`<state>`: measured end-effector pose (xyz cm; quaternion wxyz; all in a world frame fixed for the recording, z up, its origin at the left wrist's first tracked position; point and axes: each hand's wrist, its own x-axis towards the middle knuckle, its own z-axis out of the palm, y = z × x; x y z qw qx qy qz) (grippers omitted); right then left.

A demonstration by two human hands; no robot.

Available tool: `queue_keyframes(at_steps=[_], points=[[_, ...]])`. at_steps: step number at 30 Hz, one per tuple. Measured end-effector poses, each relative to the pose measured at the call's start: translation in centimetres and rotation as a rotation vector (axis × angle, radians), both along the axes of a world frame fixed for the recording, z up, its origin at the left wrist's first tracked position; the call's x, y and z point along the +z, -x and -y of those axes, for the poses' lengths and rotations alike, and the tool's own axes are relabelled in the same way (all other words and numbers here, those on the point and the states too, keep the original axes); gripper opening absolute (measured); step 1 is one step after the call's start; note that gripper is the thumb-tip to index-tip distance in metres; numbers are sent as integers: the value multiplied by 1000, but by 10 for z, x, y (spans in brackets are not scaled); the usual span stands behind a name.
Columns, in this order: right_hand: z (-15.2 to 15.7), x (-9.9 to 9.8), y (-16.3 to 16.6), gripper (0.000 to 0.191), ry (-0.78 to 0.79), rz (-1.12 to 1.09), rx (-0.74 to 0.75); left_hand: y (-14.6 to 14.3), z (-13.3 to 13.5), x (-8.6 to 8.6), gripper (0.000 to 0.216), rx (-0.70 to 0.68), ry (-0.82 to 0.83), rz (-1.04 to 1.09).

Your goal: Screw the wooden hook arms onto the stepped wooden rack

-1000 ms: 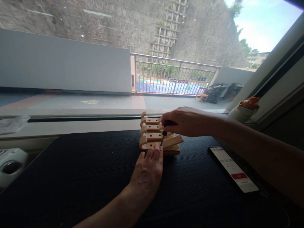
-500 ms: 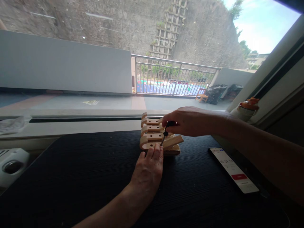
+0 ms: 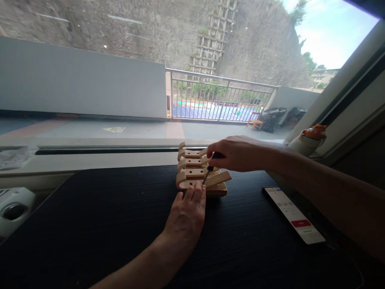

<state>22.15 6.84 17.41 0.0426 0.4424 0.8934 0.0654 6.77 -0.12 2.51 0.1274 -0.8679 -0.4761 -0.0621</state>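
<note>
A small wooden assembly [image 3: 192, 173] of stacked curved slats with holes rests on the black table [image 3: 105, 224] near the window sill. My right hand [image 3: 237, 153] is closed around a short black-handled screwdriver [image 3: 208, 170], whose tip stands on the front slat. My left hand [image 3: 188, 212] lies flat on the table, its outstretched fingertips pressed against the near edge of the wooden assembly.
A smartphone [image 3: 293, 214] with a lit screen lies on the table to the right. A white device [image 3: 13, 208] sits at the far left. A small orange-topped figure [image 3: 309, 138] stands on the sill at right. Beyond the window is a terrace with a railing.
</note>
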Motion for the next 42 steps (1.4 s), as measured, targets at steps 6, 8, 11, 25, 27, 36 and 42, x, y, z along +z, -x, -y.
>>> queue_keyframes(at_steps=[6, 8, 11, 25, 27, 36, 42], points=[[2, 3, 2, 29, 40, -37, 68, 0, 1, 1, 53, -8, -8, -16], [3, 2, 5, 28, 54, -23, 90, 0, 1, 1, 52, -5, -14, -17], [4, -1, 8, 33, 28, 0, 53, 1, 1, 0, 52, -7, -24, -9], [8, 4, 7, 32, -7, -3, 16, 0, 1, 0, 52, -2, -26, -8], [10, 3, 11, 29, -4, 13, 25, 0, 1, -2, 52, -1, -34, -7], [5, -2, 12, 40, -19, 37, -20, 0, 2, 1, 52, -6, 0, -5], [4, 5, 7, 42, -22, 32, -7, -1, 2, 4, 52, 9, 9, 5]])
